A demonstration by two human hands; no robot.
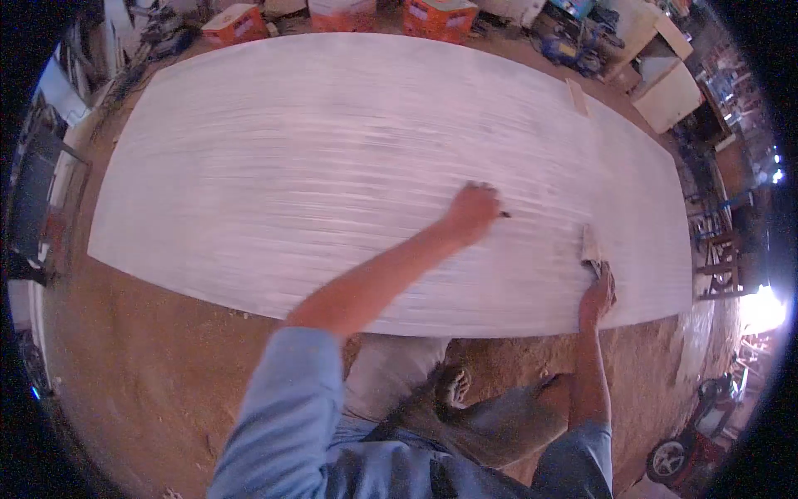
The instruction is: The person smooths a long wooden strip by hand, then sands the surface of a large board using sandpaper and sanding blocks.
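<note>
A large pale board [249, 150] with whitish streaks along its length lies flat in front of me. My left hand [474, 212] is over its middle, closed in a fist and smeared by motion. A small dark tip sticks out beside the fingers, but I cannot make out what it belongs to. Near the board's front right, my right hand [597, 298] is wrapped round a flat tan scraper-like piece [591, 247], which points away from me. A narrow tan strip [577, 97] lies at the board's far right edge.
Orange-red crates [439, 20] stand beyond the far edge. Wooden boxes [667, 96] and blue machinery [573, 48] sit at the back right. Brown dirt ground [158, 358] surrounds the board. A wheeled red machine [677, 453] is at the lower right.
</note>
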